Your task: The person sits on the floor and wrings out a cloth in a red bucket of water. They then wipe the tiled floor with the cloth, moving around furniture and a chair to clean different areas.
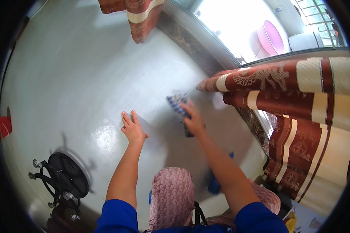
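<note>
My right hand (194, 120) is on a blue-and-white checked cloth (178, 104), which lies against the pale, shiny floor (75, 87); both are blurred. A small dark thing (188, 131) shows just under that hand, too blurred to name. My left hand (131, 128) rests on the floor to the left of the cloth, fingers spread, with nothing in it. Partly behind my right forearm lies a blue thing (214, 183) on the floor; its kind is unclear. My knee (172, 192), in pink patterned fabric, shows between my arms.
At the left lies a tipped stool (68, 174) with casters, and beyond it a red container (5, 127). Red-and-cream curtains (262, 76) hang at the right beside a dark marble sill (180, 38). Through the glass door stands a pink basin (270, 38). A yellow thing (291, 222) is at lower right.
</note>
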Demonstrator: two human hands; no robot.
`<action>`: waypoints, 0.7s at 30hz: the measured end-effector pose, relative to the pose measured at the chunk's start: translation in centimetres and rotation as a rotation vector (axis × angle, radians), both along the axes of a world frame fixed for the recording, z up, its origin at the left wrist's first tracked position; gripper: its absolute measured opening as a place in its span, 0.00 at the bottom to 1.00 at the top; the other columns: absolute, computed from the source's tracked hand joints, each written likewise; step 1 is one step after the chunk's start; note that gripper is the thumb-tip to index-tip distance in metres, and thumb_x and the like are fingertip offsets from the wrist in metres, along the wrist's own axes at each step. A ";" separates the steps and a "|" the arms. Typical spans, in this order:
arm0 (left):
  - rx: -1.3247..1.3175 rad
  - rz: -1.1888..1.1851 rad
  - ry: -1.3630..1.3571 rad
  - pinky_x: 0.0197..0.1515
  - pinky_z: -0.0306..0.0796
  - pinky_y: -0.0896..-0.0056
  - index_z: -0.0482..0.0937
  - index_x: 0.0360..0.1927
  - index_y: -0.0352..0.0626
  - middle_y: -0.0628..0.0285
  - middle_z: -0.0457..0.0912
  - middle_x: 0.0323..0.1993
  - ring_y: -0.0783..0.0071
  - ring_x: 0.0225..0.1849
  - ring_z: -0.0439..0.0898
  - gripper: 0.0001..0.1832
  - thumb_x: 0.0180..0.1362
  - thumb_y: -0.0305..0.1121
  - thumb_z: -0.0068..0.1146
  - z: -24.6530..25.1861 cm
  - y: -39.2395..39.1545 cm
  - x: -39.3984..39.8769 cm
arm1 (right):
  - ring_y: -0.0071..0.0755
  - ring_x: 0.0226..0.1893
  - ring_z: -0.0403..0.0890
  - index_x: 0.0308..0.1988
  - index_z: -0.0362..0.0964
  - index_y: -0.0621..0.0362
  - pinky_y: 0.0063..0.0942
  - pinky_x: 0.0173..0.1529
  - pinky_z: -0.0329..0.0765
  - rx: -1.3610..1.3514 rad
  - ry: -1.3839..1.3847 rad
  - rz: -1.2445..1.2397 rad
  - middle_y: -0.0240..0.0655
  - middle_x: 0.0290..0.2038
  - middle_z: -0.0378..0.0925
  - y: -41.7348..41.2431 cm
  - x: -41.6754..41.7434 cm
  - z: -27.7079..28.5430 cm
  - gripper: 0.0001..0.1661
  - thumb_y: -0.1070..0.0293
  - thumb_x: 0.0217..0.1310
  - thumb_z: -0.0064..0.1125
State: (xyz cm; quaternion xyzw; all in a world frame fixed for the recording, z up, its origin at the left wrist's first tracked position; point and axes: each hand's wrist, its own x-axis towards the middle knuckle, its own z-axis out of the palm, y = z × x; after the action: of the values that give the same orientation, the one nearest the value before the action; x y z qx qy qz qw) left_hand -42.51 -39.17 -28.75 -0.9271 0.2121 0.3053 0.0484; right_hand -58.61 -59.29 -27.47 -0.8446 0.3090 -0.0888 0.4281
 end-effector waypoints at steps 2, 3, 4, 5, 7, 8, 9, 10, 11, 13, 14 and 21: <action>0.034 -0.002 0.014 0.56 0.61 0.52 0.41 0.72 0.51 0.40 0.35 0.71 0.50 0.70 0.48 0.72 0.23 0.45 0.81 0.3 0.0 0.2 | 0.50 0.64 0.61 0.56 0.71 0.47 0.35 0.67 0.58 -0.094 -0.038 -0.022 0.49 0.64 0.60 -4.8 2.5 0.7 0.35 0.82 0.45 0.52; 0.049 0.001 0.020 0.56 0.61 0.53 0.42 0.71 0.50 0.39 0.35 0.71 0.50 0.70 0.49 0.72 0.23 0.46 0.81 0.5 0.0 0.3 | 0.50 0.65 0.60 0.56 0.71 0.48 0.35 0.67 0.58 -0.139 -0.043 -0.026 0.49 0.64 0.60 -7.1 3.8 0.5 0.34 0.82 0.45 0.53; 0.039 -0.010 0.014 0.57 0.60 0.53 0.42 0.71 0.50 0.39 0.36 0.71 0.50 0.70 0.49 0.71 0.24 0.46 0.81 0.5 -0.3 0.1 | 0.50 0.65 0.60 0.56 0.70 0.48 0.36 0.67 0.57 -0.160 -0.063 -0.035 0.49 0.64 0.59 -10.3 4.9 -0.9 0.34 0.81 0.45 0.54; 0.024 -0.024 0.009 0.57 0.59 0.53 0.43 0.71 0.49 0.38 0.36 0.71 0.50 0.70 0.49 0.70 0.26 0.46 0.80 0.5 -0.9 -0.1 | 0.51 0.65 0.59 0.56 0.70 0.49 0.36 0.68 0.56 -0.184 -0.083 -0.046 0.49 0.65 0.59 -12.9 6.0 -2.7 0.34 0.81 0.46 0.54; 0.039 -0.049 0.002 0.57 0.59 0.54 0.43 0.71 0.48 0.38 0.37 0.71 0.49 0.69 0.49 0.69 0.27 0.46 0.79 0.3 -1.5 0.1 | 0.53 0.62 0.64 0.54 0.71 0.50 0.37 0.65 0.60 -0.278 -0.075 -0.263 0.50 0.63 0.61 -14.3 9.5 -5.7 0.33 0.81 0.45 0.56; 0.067 -0.062 -0.001 0.57 0.59 0.54 0.44 0.71 0.47 0.38 0.37 0.71 0.49 0.69 0.49 0.68 0.28 0.47 0.79 0.3 -1.6 0.2 | 0.55 0.54 0.70 0.51 0.74 0.51 0.40 0.58 0.67 -0.597 0.020 -0.318 0.52 0.58 0.66 -12.4 11.5 -7.0 0.31 0.82 0.43 0.57; 0.106 -0.073 -0.007 0.57 0.59 0.54 0.44 0.71 0.47 0.38 0.37 0.71 0.48 0.69 0.49 0.68 0.28 0.47 0.79 0.4 -1.4 0.6 | 0.54 0.47 0.72 0.49 0.75 0.50 0.43 0.51 0.70 -0.573 -0.115 -0.259 0.51 0.54 0.70 -9.4 13.9 -7.4 0.31 0.83 0.40 0.58; 0.111 -0.074 0.026 0.57 0.59 0.53 0.44 0.71 0.47 0.38 0.37 0.71 0.48 0.69 0.49 0.65 0.32 0.45 0.77 0.6 -1.7 1.0 | 0.52 0.46 0.72 0.47 0.75 0.50 0.43 0.49 0.70 -0.567 -0.203 0.001 0.49 0.53 0.70 -7.7 15.5 -8.2 0.32 0.84 0.36 0.58; 0.133 -0.059 0.061 0.58 0.59 0.53 0.44 0.71 0.46 0.37 0.37 0.71 0.47 0.69 0.50 0.62 0.36 0.43 0.76 0.9 -1.0 1.4 | 0.50 0.47 0.72 0.46 0.76 0.49 0.41 0.48 0.71 -0.534 -0.201 0.186 0.47 0.54 0.70 -3.6 17.5 -6.6 0.32 0.83 0.34 0.58; 0.075 -0.020 0.019 0.58 0.59 0.53 0.44 0.71 0.46 0.37 0.37 0.71 0.47 0.69 0.51 0.57 0.41 0.36 0.71 0.2 -0.4 0.8 | 0.52 0.54 0.71 0.50 0.75 0.46 0.41 0.57 0.69 -0.211 -0.108 0.513 0.45 0.58 0.68 0.3 19.5 -3.9 0.34 0.81 0.38 0.58; 0.019 0.005 -0.064 0.58 0.59 0.53 0.44 0.71 0.46 0.37 0.37 0.71 0.47 0.68 0.51 0.54 0.44 0.33 0.69 -1.8 0.5 0.1 | 0.51 0.56 0.70 0.52 0.74 0.46 0.40 0.58 0.68 -0.028 -0.100 0.625 0.45 0.59 0.68 0.3 20.7 -3.3 0.33 0.81 0.40 0.57; 0.027 0.037 -0.072 0.60 0.57 0.52 0.43 0.72 0.49 0.40 0.32 0.71 0.50 0.71 0.46 0.65 0.32 0.36 0.78 -2.1 0.5 -0.8 | 0.51 0.53 0.71 0.54 0.72 0.48 0.42 0.57 0.69 -0.523 -0.096 0.336 0.44 0.59 0.68 -14.1 33.3 -5.1 0.29 0.75 0.48 0.57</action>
State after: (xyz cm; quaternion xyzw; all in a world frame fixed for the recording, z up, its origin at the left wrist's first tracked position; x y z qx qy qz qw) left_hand -43.33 -38.67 -30.90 -0.9404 0.1891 0.2754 0.0629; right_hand -25.32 -73.40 -32.61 -0.9601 0.1112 -0.1332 0.2192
